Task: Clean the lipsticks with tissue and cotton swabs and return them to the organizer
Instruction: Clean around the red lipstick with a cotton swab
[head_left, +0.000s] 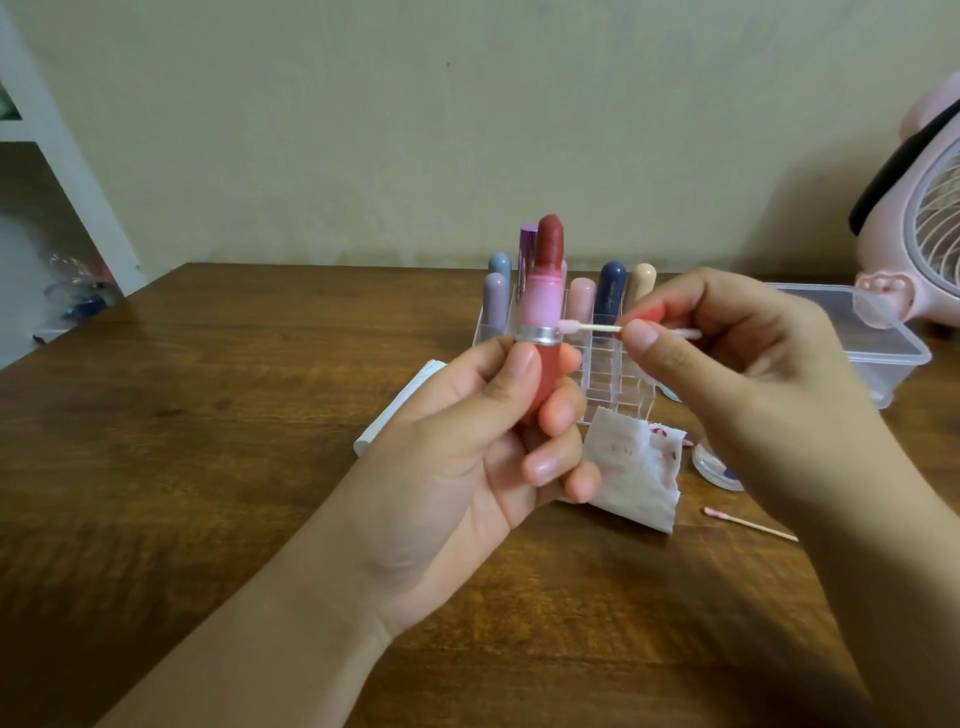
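With my left hand (467, 447) curled round the uncapped lipstick (545, 312), held upright before the organizer (613, 374), I'd have the right hand (727, 353), pinching the swab (597, 328), trace its tip lightly round the silver collar, clear of the bullet.

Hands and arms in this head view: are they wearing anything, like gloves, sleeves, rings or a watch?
Nothing is worn. The left hand and right hand are bare, with no gloves, rings or bracelets showing. Both forearms are uncovered to the bottom edge of the picture, with no sleeve or watch in sight. The fingernails are short, with no coloured polish that I can make out.
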